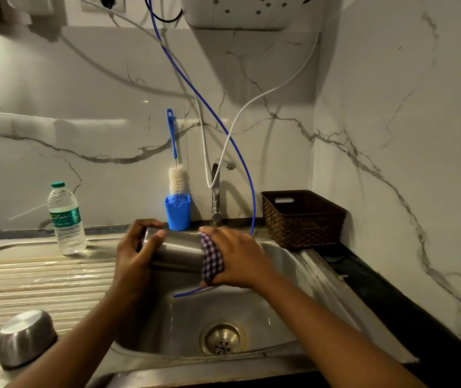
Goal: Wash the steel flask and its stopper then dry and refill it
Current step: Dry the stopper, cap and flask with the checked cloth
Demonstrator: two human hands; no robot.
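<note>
Hands, two, both mine and both occupied. My left hand (135,249): fingers and thumb curled round the left end of the steel flask (177,247). My right hand (237,257): wrapped over a checked cloth (212,259), which I hold around the flask's right end. Flask: on its side, held in the air above the sink (293,278) basin, between my hands; plain brushed-steel body with a dull sheen.

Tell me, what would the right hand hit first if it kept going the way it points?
The right hand points left and wraps the cloth round the flask. Sliding on along the flask, it would probably meet the left hand, which grips the other end.
</note>
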